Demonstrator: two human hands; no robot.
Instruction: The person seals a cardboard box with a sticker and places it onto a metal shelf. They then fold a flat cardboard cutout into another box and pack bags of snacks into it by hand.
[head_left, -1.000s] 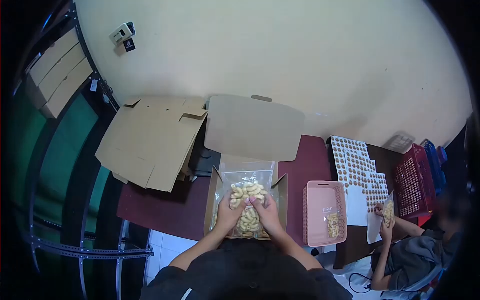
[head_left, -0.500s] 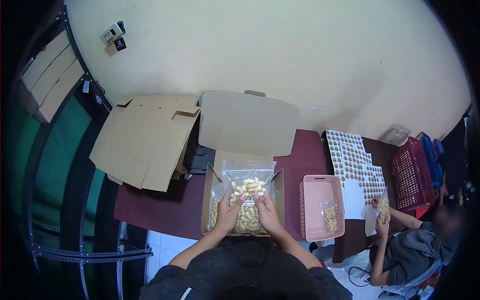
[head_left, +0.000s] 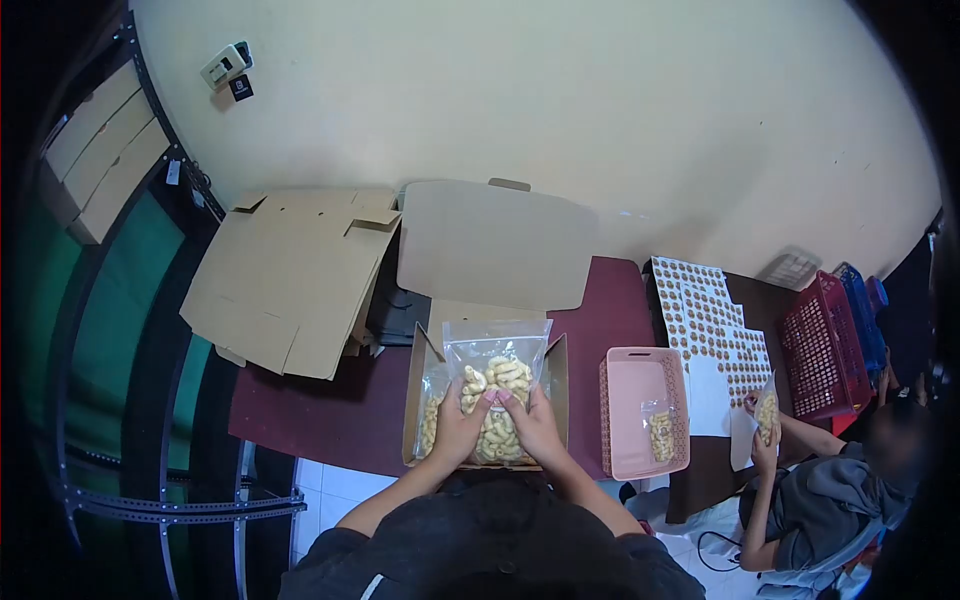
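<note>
A clear zip bag (head_left: 495,343) of pale, curved snack pieces stands upright between my two hands, over an open cardboard box (head_left: 560,385). My left hand (head_left: 460,428) grips its left side, and my right hand (head_left: 534,428) grips its right side. Both thumbs press on the front of the bag, their tips almost touching at the middle. Fingers behind the bag are hidden. To the left of it, another filled bag (head_left: 430,420) lies inside the box. The box's lid (head_left: 497,245) leans back toward the wall.
Flat cardboard sheets (head_left: 290,280) are stacked at left on the maroon table (head_left: 320,425). At right are a pink basket (head_left: 625,400) with one small bag (head_left: 661,435), sticker sheets (head_left: 700,310) and a red crate (head_left: 820,350). A co-worker (head_left: 825,505) holds a filled bag (head_left: 767,415).
My thumbs have come closer together across the bag's front and now cover the small label seen before. The snack pieces inside have shifted a little.
</note>
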